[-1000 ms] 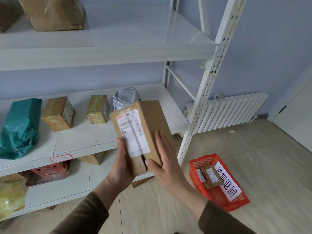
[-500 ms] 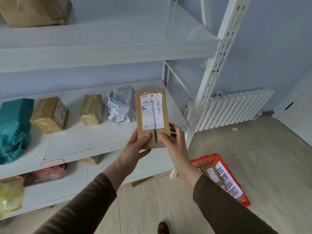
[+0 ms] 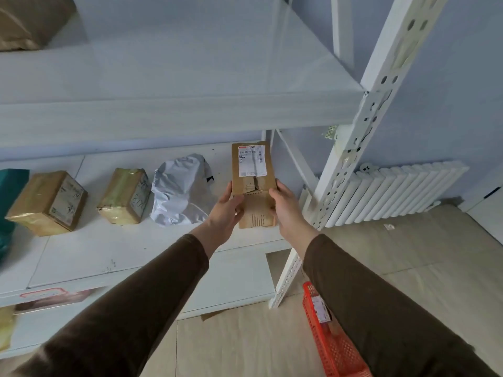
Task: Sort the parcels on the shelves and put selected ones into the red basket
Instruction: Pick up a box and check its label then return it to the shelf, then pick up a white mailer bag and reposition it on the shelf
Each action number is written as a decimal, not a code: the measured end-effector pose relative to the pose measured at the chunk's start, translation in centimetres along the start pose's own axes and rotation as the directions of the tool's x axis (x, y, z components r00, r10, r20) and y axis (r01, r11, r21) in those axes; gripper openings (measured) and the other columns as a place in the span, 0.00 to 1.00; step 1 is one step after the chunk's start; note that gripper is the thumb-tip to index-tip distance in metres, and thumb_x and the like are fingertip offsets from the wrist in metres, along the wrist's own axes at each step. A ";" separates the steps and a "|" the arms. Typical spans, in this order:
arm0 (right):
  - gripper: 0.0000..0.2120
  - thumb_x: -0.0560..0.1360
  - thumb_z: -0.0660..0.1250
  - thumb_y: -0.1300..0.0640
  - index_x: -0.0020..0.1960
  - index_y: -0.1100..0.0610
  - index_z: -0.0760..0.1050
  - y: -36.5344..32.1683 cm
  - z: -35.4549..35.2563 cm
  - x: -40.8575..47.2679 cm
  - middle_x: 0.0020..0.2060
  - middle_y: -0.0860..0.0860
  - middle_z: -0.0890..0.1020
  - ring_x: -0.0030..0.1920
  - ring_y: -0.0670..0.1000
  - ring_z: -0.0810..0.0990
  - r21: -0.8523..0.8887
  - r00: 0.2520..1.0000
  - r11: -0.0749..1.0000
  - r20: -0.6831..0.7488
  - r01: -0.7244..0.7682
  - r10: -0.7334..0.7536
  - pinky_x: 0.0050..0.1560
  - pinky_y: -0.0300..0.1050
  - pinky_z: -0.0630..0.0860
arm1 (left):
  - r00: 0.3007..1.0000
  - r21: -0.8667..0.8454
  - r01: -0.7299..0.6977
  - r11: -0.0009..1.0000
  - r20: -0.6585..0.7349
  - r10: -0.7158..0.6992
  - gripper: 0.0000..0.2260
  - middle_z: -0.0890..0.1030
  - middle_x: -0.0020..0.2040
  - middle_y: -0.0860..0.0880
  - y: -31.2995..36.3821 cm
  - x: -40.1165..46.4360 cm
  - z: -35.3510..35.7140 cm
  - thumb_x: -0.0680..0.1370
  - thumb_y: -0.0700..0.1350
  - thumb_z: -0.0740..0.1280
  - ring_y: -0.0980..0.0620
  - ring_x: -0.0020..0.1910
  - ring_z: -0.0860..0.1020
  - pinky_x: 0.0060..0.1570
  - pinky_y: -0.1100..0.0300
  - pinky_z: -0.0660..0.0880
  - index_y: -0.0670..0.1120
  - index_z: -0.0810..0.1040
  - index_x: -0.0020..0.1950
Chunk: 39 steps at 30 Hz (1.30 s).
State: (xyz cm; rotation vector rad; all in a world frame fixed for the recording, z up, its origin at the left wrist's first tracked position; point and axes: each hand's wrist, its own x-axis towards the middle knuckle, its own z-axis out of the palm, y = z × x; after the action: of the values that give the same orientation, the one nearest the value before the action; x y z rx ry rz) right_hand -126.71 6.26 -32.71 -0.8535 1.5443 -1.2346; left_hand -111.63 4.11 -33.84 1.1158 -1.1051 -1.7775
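Cardboard parcel (image 3: 253,183) held between both hands, its long axis running straight away from the person, the labelled end farthest from the wrists. Left hand (image 3: 226,210) grips its left edge with the thumb curled over the top face; right hand (image 3: 285,206) grips the right edge the same way, thumb on top and fingers wrapped beneath. The parcel sits over the right end of the middle shelf (image 3: 81,257); whether its underside touches the board I cannot tell. It is a flat brown box with a white shipping label (image 3: 251,161) on the far half, a crumpled taped seam at mid-length, and printed marks on the near end.

Just left of the left hand lies a crumpled white mailer bag (image 3: 179,194); farther left are two tape-wrapped brown boxes (image 3: 123,195) (image 3: 49,202). Just right of the right hand rises the perforated white upright (image 3: 356,131), close to the shelf's right edge. Below the right forearm, on the floor, the red basket (image 3: 334,344) shows partly, a labelled packet inside it.
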 end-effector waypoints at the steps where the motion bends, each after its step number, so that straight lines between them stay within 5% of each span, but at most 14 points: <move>1: 0.15 0.85 0.57 0.55 0.64 0.43 0.79 0.0 0.0 0.8 0.57 0.46 0.84 0.58 0.50 0.81 -0.012 1.000 1.000 -0.007 0.007 -0.008 0.59 0.53 0.80 | 1.000 0.001 0.002 1.000 -0.012 -0.002 0.23 0.77 0.72 0.47 0.1 0.6 0.3 0.87 0.39 0.57 0.44 0.73 0.72 0.75 0.47 0.69 0.58 0.67 0.79; 4: 0.14 0.86 0.56 0.54 0.65 0.43 0.77 -0.1 -0.3 2.1 0.55 0.45 0.82 0.55 0.50 0.80 0.000 0.999 1.000 -0.049 -0.004 0.004 0.53 0.48 0.79 | 0.998 -0.005 0.036 0.999 -0.058 -0.037 0.24 0.77 0.71 0.46 0.5 1.5 1.0 0.87 0.39 0.57 0.44 0.72 0.73 0.68 0.52 0.73 0.57 0.65 0.81; 7: 0.15 0.87 0.56 0.54 0.69 0.45 0.74 -0.1 -0.5 2.6 0.54 0.46 0.80 0.52 0.48 0.78 -0.006 0.994 1.000 -0.104 0.015 -0.015 0.54 0.47 0.76 | 0.995 -0.021 0.078 0.997 -0.066 -0.079 0.24 0.76 0.71 0.48 0.9 1.4 1.4 0.87 0.41 0.58 0.45 0.72 0.71 0.75 0.46 0.67 0.57 0.62 0.82; 12: 0.27 0.83 0.62 0.51 0.81 0.51 0.63 -0.4 0.6 2.1 0.77 0.53 0.69 0.77 0.56 0.64 -0.303 0.959 0.941 -0.185 0.151 -0.213 0.76 0.59 0.65 | 0.994 0.094 0.019 0.995 -0.106 -0.009 0.30 0.70 0.73 0.51 1.7 0.2 0.1 0.86 0.43 0.64 0.51 0.75 0.65 0.81 0.44 0.58 0.50 0.55 0.85; 15: 0.26 0.82 0.64 0.58 0.80 0.55 0.65 -1.4 2.9 0.1 0.77 0.54 0.69 0.78 0.55 0.62 -0.490 0.780 0.709 -0.089 0.507 -0.620 0.77 0.52 0.64 | 0.980 0.302 -0.096 0.948 -0.137 0.143 0.32 0.65 0.82 0.50 2.3 -0.6 -2.5 0.82 0.45 0.68 0.51 0.81 0.61 0.80 0.48 0.60 0.53 0.59 0.84; 18: 0.24 0.81 0.64 0.59 0.77 0.57 0.69 -1.2 6.8 -1.2 0.75 0.53 0.72 0.76 0.53 0.67 -0.470 0.663 0.563 0.067 0.680 -0.745 0.76 0.44 0.64 | 0.925 0.401 -0.219 0.890 -0.206 0.320 0.29 0.68 0.80 0.51 3.6 -1.3 -5.9 0.82 0.41 0.68 0.53 0.78 0.66 0.76 0.53 0.65 0.51 0.64 0.82; 20: 0.24 0.82 0.63 0.56 0.78 0.55 0.68 -0.9 9.5 -1.6 0.74 0.51 0.73 0.74 0.50 0.68 -0.428 0.731 0.623 0.147 0.654 -0.666 0.74 0.42 0.66 | 0.870 0.441 -0.225 0.869 -0.311 0.383 0.27 0.69 0.80 0.51 4.3 -1.4 -8.6 0.82 0.40 0.67 0.51 0.77 0.67 0.76 0.51 0.66 0.50 0.66 0.81; 23: 0.28 0.83 0.64 0.54 0.81 0.51 0.62 0.0 13.4 -0.9 0.73 0.46 0.70 0.70 0.42 0.68 -0.337 0.913 0.854 0.247 0.396 -0.325 0.69 0.38 0.66 | 0.824 0.378 -0.135 0.916 -0.470 0.316 0.28 0.69 0.79 0.47 4.5 -0.6 -13.2 0.82 0.40 0.67 0.47 0.76 0.69 0.73 0.49 0.69 0.50 0.65 0.81; 25: 0.32 0.78 0.67 0.51 0.81 0.46 0.63 0.7 15.9 0.3 0.72 0.45 0.73 0.67 0.44 0.73 -0.204 0.966 0.972 0.249 0.115 -0.062 0.68 0.45 0.71 | 0.866 0.253 -0.050 0.966 -0.471 0.168 0.29 0.72 0.75 0.43 4.3 0.3 -15.7 0.81 0.39 0.67 0.44 0.69 0.75 0.62 0.53 0.75 0.48 0.63 0.81; 28: 0.33 0.72 0.68 0.48 0.76 0.46 0.68 2.1 18.5 2.1 0.68 0.50 0.80 0.64 0.54 0.80 -0.062 0.964 0.984 0.198 -0.166 0.175 0.61 0.49 0.77 | 0.923 0.047 0.102 0.994 -0.377 -0.077 0.24 0.79 0.67 0.37 3.9 1.5 -18.2 0.80 0.40 0.69 0.42 0.54 0.82 0.50 0.51 0.81 0.45 0.67 0.75; 30: 0.26 0.78 0.67 0.51 0.74 0.48 0.69 2.1 19.6 1.9 0.66 0.52 0.81 0.60 0.55 0.82 -0.027 0.952 0.970 0.184 -0.243 0.243 0.52 0.46 0.77 | 0.927 0.006 0.167 0.986 -0.342 -0.155 0.22 0.81 0.63 0.39 3.7 1.9 -18.9 0.80 0.43 0.71 0.43 0.53 0.82 0.51 0.50 0.81 0.45 0.70 0.72; 34: 0.20 0.81 0.67 0.53 0.72 0.53 0.71 3.2 20.0 0.6 0.63 0.55 0.82 0.53 0.53 0.83 -0.010 0.959 0.972 0.160 -0.235 0.233 0.42 0.43 0.77 | 0.936 0.071 0.223 0.972 -0.295 -0.193 0.10 0.81 0.47 0.46 3.4 0.5 -19.7 0.82 0.43 0.69 0.48 0.42 0.78 0.34 0.61 0.75 0.43 0.77 0.62; 39: 0.21 0.74 0.71 0.40 0.63 0.49 0.81 5.1 18.7 -2.9 0.57 0.51 0.86 0.58 0.55 0.84 -0.133 0.976 0.975 0.102 -0.180 0.194 0.60 0.54 0.81 | 0.934 0.010 0.288 0.958 -0.222 -0.279 0.06 0.83 0.47 0.45 1.3 -3.3 -20.9 0.80 0.45 0.71 0.46 0.45 0.79 0.45 0.57 0.74 0.43 0.81 0.54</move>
State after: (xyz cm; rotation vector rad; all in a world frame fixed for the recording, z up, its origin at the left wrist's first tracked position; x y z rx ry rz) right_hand -107.81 4.49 -37.72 -0.8223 1.5812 -0.9465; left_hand -90.88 0.89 -36.86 1.5213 -0.8862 -1.7985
